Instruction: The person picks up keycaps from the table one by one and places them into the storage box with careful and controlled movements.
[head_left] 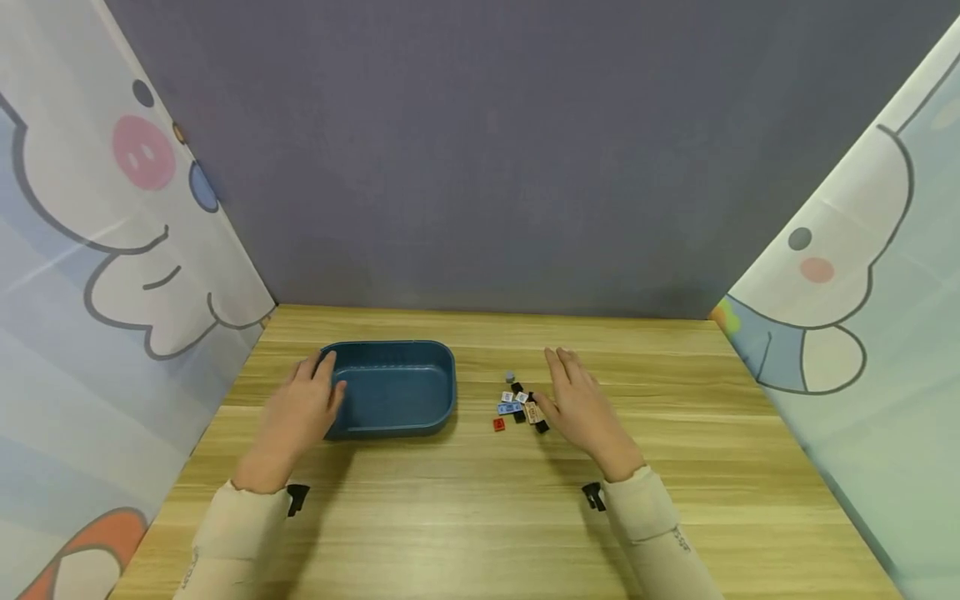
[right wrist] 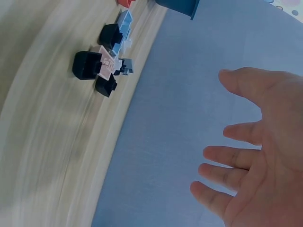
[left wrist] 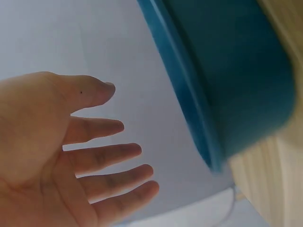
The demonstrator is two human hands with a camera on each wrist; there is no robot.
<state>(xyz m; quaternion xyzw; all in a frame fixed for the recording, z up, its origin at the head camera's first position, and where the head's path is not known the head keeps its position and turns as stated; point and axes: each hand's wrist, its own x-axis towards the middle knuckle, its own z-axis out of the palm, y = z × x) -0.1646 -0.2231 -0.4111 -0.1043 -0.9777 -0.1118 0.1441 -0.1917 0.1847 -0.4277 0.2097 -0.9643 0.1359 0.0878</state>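
My left hand (head_left: 300,410) hovers by the left side of a blue rectangular tray (head_left: 393,398), its fingers straight and overlapping the rim in the head view. In the left wrist view, the palm faces the tray's outer wall (left wrist: 246,71) with a gap between. To the right of the tray lies a small heap of keycaps: a red one (head_left: 498,425), a long blue one (head_left: 509,408), a tan one (head_left: 533,413), white ones (head_left: 507,397) and several black ones (right wrist: 86,65). Just right of this heap, my right hand (head_left: 588,417) is held above the table, fingers extended, holding nothing.
The wooden table (head_left: 450,517) ends at a grey panel (head_left: 487,167) behind. Cartoon-printed curtains stand on the left (head_left: 67,275) and right (head_left: 847,292). Black wrist mounts (head_left: 297,498) sit at both cuffs.
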